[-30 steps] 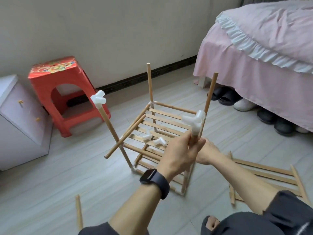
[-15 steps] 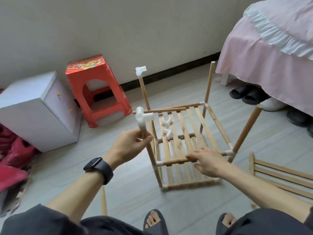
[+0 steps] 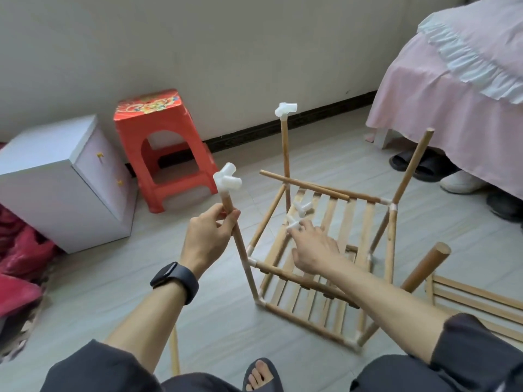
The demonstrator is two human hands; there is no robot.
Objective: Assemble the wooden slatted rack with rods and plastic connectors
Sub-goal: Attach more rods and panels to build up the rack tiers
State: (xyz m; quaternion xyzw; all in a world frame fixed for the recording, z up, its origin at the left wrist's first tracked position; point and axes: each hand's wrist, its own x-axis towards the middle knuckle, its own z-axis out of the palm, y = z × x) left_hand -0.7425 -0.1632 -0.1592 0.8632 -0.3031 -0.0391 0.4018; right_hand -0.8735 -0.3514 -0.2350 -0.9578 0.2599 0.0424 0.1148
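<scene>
The half-built rack [image 3: 308, 323] stands on the floor [image 3: 220, 321], just ahead of the person's feet, with the spare slatted panel [image 3: 475, 301] lying to its right; the left grip [image 3: 209, 236] is clamped round the near-left upright rod [image 3: 244, 257], just below its white capped connector [image 3: 226, 181], most likely to keep the wobbly frame steady while the other hand works. The right grip [image 3: 314, 250] reaches over the upper slatted shelf [image 3: 348, 219], fingertips at a loose connector [image 3: 293, 223] lying on the slats; blur hides whether it is pinched or only touched, so I cannot tell; a second loose connector [image 3: 303, 207] lies just beyond it. The shelf seems to serve as a handy tray for the small parts. The far-left upright has its connector [image 3: 285, 108] too, while the far-right upright [image 3: 410, 171] and the near-right upright [image 3: 424, 270] end bare; those two loose pieces are probably meant for them. A loose rod [image 3: 305, 185] rests slanted across the far side of the rack, not seated in any socket.
</scene>
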